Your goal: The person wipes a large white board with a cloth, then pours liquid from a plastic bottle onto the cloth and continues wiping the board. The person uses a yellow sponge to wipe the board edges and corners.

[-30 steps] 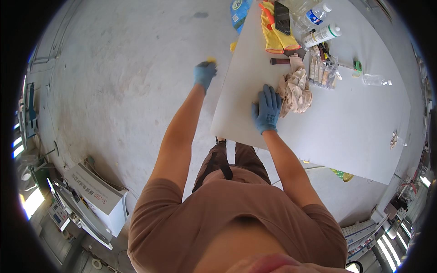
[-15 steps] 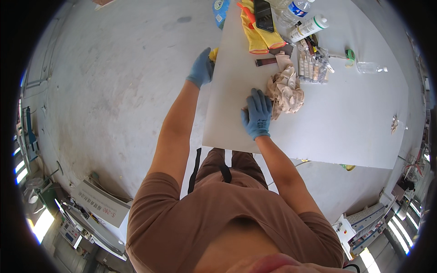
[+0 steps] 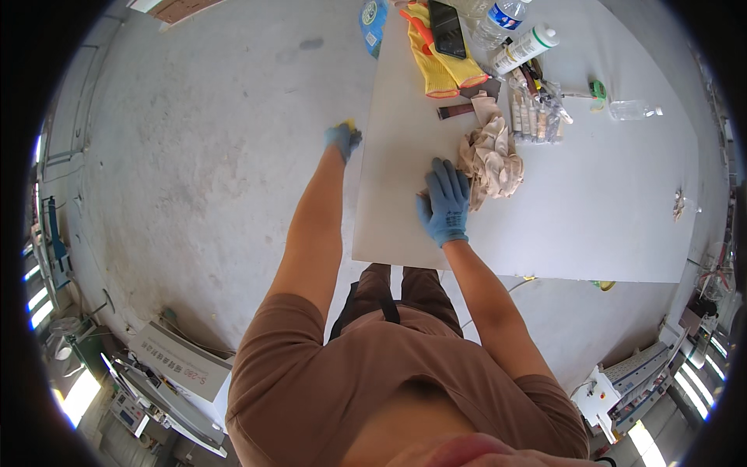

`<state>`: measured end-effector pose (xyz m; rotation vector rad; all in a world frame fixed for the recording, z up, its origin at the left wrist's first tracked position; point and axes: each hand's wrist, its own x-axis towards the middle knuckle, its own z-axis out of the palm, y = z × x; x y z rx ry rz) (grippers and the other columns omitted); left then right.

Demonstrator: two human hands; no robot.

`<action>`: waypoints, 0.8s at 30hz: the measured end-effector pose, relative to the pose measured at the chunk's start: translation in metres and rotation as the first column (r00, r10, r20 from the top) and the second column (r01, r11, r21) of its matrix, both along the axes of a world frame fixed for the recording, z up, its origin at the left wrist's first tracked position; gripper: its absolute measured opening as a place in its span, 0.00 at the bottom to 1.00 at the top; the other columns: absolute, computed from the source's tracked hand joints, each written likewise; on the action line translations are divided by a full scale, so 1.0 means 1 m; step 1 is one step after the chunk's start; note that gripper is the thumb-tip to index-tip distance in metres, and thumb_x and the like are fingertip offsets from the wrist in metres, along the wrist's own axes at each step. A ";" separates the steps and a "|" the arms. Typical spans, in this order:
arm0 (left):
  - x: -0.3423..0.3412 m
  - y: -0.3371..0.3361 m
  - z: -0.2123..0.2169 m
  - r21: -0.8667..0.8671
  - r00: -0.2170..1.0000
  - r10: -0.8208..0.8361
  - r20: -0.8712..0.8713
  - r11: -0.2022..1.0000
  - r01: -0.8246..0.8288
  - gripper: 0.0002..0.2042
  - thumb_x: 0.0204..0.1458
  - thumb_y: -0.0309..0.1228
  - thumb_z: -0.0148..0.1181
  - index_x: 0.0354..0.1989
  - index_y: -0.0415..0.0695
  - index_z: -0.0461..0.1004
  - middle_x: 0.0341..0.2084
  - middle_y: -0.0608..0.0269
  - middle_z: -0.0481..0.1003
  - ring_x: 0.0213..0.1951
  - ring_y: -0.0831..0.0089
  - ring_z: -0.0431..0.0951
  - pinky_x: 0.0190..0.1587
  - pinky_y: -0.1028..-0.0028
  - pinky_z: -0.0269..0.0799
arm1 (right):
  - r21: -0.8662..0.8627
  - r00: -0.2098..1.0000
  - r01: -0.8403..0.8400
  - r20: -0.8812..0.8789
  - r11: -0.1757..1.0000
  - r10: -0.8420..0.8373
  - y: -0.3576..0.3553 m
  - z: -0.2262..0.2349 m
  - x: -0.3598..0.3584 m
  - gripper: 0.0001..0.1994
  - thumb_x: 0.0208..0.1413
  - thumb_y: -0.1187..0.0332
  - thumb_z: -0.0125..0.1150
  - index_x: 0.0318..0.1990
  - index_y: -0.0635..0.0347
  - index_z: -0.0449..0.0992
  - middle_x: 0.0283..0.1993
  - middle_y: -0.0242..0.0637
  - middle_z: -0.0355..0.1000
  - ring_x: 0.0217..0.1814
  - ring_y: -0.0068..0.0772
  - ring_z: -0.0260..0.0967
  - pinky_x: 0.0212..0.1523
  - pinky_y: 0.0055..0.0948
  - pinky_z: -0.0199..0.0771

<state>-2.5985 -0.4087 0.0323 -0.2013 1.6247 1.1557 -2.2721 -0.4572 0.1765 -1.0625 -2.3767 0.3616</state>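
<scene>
My left hand (image 3: 341,142), in a blue work glove, is off the table's left edge, above the floor. Its fingers are closed round something yellow (image 3: 349,123), of which only a small part shows; its kind I cannot make out. My right hand (image 3: 446,204), gloved alike, lies flat on the white table (image 3: 537,233) with its fingers stretched out. Just right of its fingers is a crumpled beige cloth (image 3: 494,159), close against them. Beyond the cloth lies a short dark brown strip (image 3: 454,111).
At the table's far end are yellow-and-orange gloves (image 3: 440,71), a black phone (image 3: 447,29), a water bottle (image 3: 498,25), a white cartridge (image 3: 525,50) and several small tubes (image 3: 533,118). Farther right are a green tape measure (image 3: 597,90) and a clear bottle (image 3: 634,110). Machines (image 3: 175,366) stand behind me.
My left hand has moved away from the table edge, down and slightly left, with the yellow thing. My right hand stays flat beside the cloth. The whole view has shifted a little.
</scene>
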 end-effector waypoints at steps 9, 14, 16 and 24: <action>0.016 -0.097 0.082 0.339 0.974 0.074 -0.213 0.941 0.002 0.16 0.71 0.42 0.57 0.52 0.41 0.79 0.40 0.57 0.86 0.36 0.68 0.88 0.37 0.71 0.83 | 0.033 1.000 0.017 -0.022 0.999 -0.017 -0.006 0.002 0.003 0.19 0.51 0.65 0.67 0.51 0.59 0.75 0.70 0.48 0.69 0.74 0.55 0.64 0.72 0.59 0.60; 0.096 -0.146 0.166 0.445 0.968 -0.082 -0.235 0.877 0.183 0.19 0.71 0.43 0.58 0.56 0.39 0.79 0.42 0.57 0.86 0.41 0.68 0.87 0.45 0.70 0.84 | 0.123 0.994 0.046 -0.108 0.991 -0.033 -0.012 0.002 0.012 0.20 0.50 0.63 0.70 0.50 0.57 0.76 0.68 0.44 0.71 0.73 0.52 0.65 0.73 0.57 0.61; 0.124 -0.165 0.186 0.434 0.962 -0.160 -0.220 0.867 0.243 0.19 0.71 0.43 0.58 0.56 0.39 0.80 0.43 0.57 0.86 0.41 0.68 0.87 0.47 0.70 0.84 | 0.137 0.989 0.082 -0.136 0.987 -0.063 -0.015 0.006 0.012 0.20 0.50 0.63 0.70 0.50 0.56 0.76 0.68 0.43 0.71 0.73 0.50 0.65 0.73 0.55 0.61; 0.213 -0.237 0.200 0.322 0.902 -0.378 -0.210 0.844 0.429 0.21 0.70 0.46 0.60 0.54 0.37 0.80 0.43 0.55 0.86 0.41 0.67 0.87 0.48 0.69 0.85 | -0.128 0.754 0.476 -0.449 0.870 -0.479 -0.089 0.029 0.105 0.15 0.53 0.69 0.71 0.49 0.59 0.82 0.57 0.46 0.80 0.60 0.51 0.77 0.62 0.46 0.75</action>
